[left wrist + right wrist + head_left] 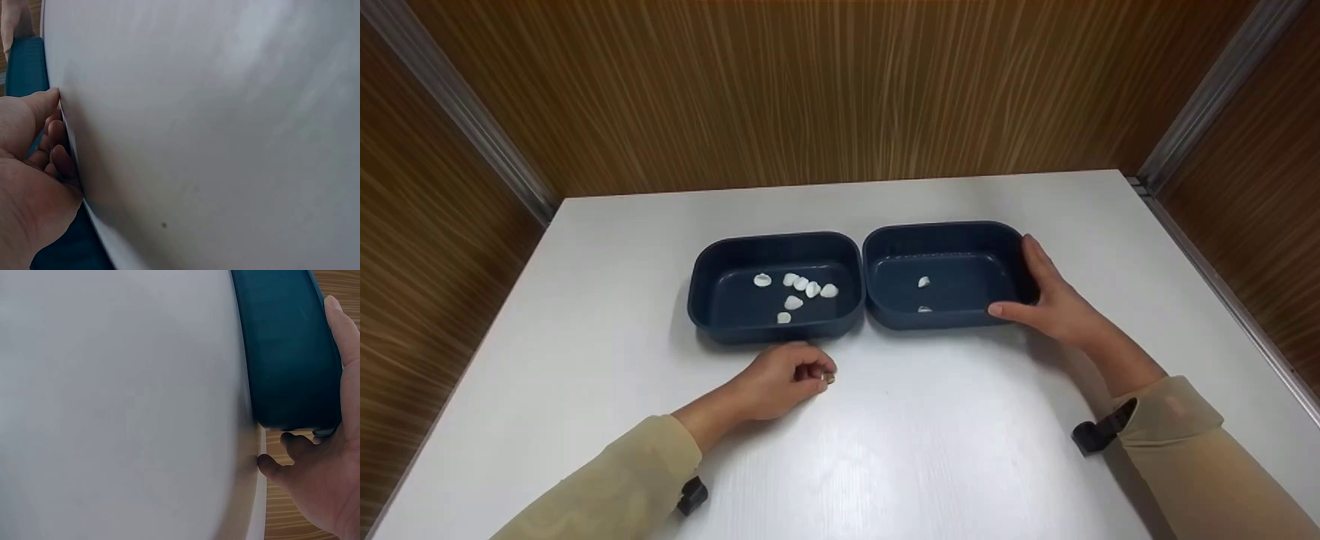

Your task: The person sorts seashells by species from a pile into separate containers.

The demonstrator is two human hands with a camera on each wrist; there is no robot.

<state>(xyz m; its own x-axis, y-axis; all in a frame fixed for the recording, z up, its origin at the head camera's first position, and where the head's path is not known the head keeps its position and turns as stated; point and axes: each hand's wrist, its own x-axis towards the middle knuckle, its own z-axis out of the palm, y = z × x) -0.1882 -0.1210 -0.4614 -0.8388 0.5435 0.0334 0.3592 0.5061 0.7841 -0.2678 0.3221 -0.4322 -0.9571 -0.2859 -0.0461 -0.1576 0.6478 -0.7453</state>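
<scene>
Low in front of the left dark blue box, my left hand pinches a small brownish piece between thumb and forefinger; its kind cannot be made out. The left wrist view shows that hand with its fingers curled close to the table, the piece hidden. My right hand grips the right end of the other dark blue box, thumb at the front rim and fingers along the side. In the right wrist view the thumb lies along the rim of this box.
Several small white shell-like pieces lie in the left box. Two similar pieces are in the right one. The boxes stand side by side on a white table, with wood-grain panels behind and at both sides.
</scene>
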